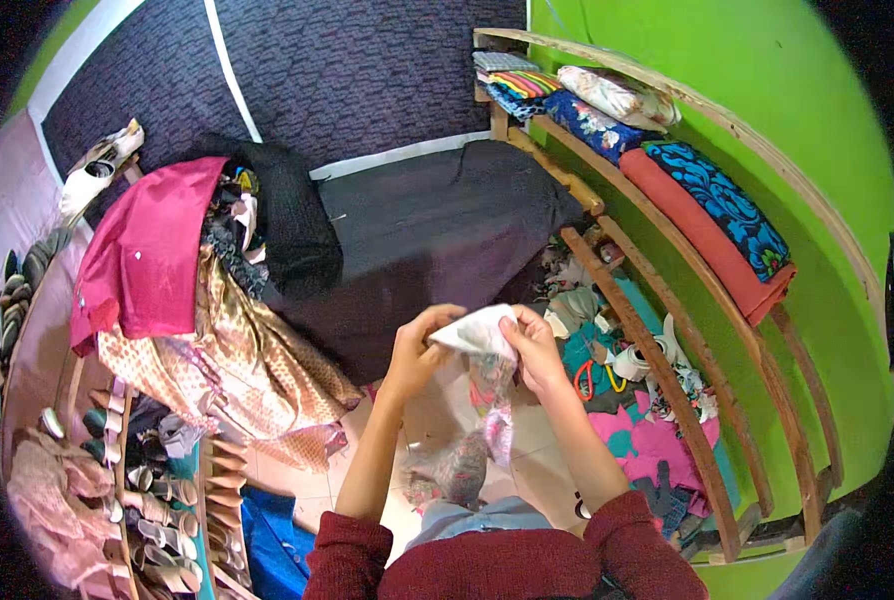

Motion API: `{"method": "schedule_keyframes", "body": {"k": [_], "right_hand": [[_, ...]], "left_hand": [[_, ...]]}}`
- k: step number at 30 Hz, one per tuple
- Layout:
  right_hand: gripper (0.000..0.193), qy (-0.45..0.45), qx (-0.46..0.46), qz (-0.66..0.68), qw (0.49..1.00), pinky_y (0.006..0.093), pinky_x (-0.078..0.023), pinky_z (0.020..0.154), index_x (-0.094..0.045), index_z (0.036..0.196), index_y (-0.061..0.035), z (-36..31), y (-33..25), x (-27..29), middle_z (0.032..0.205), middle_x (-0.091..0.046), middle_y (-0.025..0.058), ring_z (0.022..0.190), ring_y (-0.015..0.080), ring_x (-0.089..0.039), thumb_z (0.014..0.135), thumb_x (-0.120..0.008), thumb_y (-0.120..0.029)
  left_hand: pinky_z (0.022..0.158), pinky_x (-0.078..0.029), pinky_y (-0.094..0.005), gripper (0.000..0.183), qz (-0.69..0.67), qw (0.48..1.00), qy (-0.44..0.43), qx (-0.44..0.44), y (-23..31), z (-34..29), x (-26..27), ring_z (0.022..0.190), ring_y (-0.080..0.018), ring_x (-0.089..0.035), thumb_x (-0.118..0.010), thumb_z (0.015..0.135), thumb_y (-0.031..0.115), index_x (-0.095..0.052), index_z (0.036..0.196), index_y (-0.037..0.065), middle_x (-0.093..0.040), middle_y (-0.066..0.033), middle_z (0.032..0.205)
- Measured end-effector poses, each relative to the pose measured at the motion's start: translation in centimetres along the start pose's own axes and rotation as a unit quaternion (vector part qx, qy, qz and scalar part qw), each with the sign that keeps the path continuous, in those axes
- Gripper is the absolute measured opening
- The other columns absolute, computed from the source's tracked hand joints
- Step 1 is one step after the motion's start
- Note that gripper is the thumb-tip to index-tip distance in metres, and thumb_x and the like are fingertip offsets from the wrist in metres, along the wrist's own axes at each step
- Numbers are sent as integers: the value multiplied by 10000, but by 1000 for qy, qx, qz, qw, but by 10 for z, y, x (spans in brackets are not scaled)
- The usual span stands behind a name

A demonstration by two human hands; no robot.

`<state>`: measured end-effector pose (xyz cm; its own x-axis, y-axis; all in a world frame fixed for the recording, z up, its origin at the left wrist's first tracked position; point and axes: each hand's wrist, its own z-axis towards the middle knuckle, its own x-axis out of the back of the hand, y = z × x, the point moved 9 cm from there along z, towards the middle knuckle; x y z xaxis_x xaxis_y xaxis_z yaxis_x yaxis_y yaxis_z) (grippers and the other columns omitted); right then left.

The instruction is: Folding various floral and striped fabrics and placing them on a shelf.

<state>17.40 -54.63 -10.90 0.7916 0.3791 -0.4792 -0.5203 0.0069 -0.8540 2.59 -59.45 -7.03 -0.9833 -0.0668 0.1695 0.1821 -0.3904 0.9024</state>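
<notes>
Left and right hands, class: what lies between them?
In the head view, a white, cloth-like piece lies between the left hand and the right hand, patterned fabric hanging below it.

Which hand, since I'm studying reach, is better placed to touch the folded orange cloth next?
Probably the right hand: nearer the orange cloth, though it and the left hand hold a white piece.

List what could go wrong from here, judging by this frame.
1. The white cloth sits between the left grip and the right grip, with patterned cloth hanging loose below; that slack could swing or tangle.
2. The shiny gold fabric drapes far down the pile at left, so a bump might pull it off.
3. The pale floral bundle rests atop folded cloths on the wooden rack and might slip.
</notes>
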Motion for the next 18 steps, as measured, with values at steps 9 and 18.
{"method": "schedule_keyframes", "body": {"k": [9, 18], "right_hand": [[112, -26, 67, -11, 997, 211, -456, 661, -584, 912, -14, 26, -47, -54, 829, -637, 29, 702, 60, -569, 855, -591, -110], [930, -106, 28, -427, 898, 342, -384, 930, -140, 1382, 16, 7, 33, -15, 1232, -479, 223, 1143, 246, -481, 705, -724, -241]], "left_hand": [[828, -415, -335, 441, -67, 986, -39, 149, -73, -50, -66, 940, -182, -527, -627, 803, 165, -480, 1186, 2, -584, -109, 1048], [446, -374, -290, 430, 15, 976, 195, 95, -33, 14, 16, 546, -73, -460, -489, 907, 349, -566, 794, -58, -525, -31, 583]]}}
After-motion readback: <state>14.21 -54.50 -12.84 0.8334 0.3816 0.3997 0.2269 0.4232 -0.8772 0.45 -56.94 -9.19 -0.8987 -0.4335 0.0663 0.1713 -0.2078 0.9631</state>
